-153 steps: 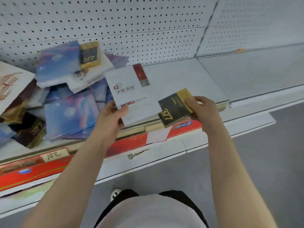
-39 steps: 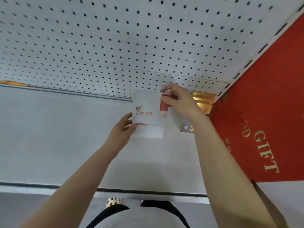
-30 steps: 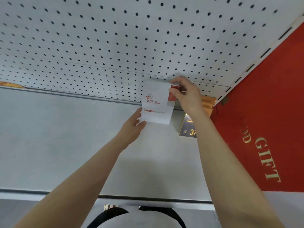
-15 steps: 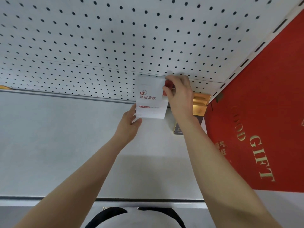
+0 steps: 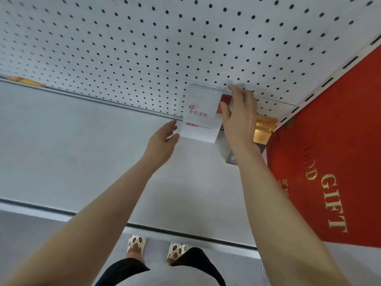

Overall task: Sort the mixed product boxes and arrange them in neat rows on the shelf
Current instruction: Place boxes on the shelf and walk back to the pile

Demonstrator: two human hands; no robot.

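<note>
A white box with red print [image 5: 200,114] stands upright against the pegboard back wall at the rear of the grey shelf [image 5: 82,153]. My right hand [image 5: 240,114] holds its right edge, thumb on the front and fingers over the top corner. My left hand [image 5: 165,139] is just beside the box's lower left corner with relaxed fingers; whether it still touches is unclear. A black and gold box [image 5: 259,139] stands right of the white one, partly hidden behind my right wrist.
A large red panel with gold "GIFT" lettering [image 5: 329,172] closes off the shelf's right side. The pegboard [image 5: 165,38] forms the back. An orange-brown item [image 5: 26,81] peeks in at the far left rear. The shelf's front edge [image 5: 185,232] runs above my feet.
The white box has gone back and now stands against the pegboard. My left hand has eased off its lower corner. My right hand has shifted along the box's right edge.
</note>
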